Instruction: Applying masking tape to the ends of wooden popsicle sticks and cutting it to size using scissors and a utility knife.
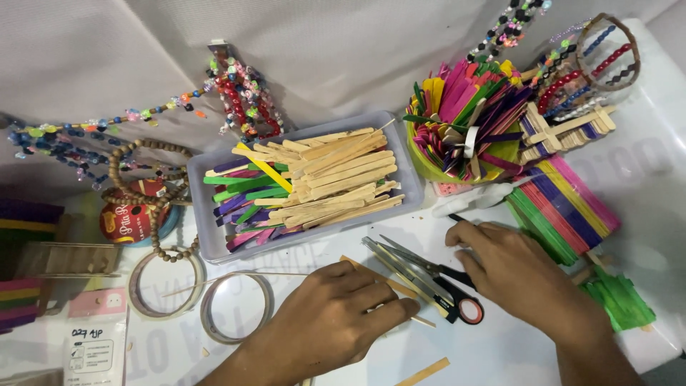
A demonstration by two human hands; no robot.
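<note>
My left hand [336,314] rests palm down on the white table, its fingers pressing on a plain wooden craft stick [400,287] that pokes out from under it. My right hand [511,268] lies just right of it, fingers curled, with a thin dark tip at its forefinger; whether it grips a tool I cannot tell. Between both hands lie black-and-red-handled scissors [429,275] and a metal blade or ruler, touching the right hand's edge.
A grey tray [207,236] of plain and coloured sticks sits behind the hands. A green cup [429,168] packed with coloured sticks, flat panels of glued sticks [564,204], tape rolls [236,307], bead strings [243,93] and a loose stick [423,373] surround the work spot.
</note>
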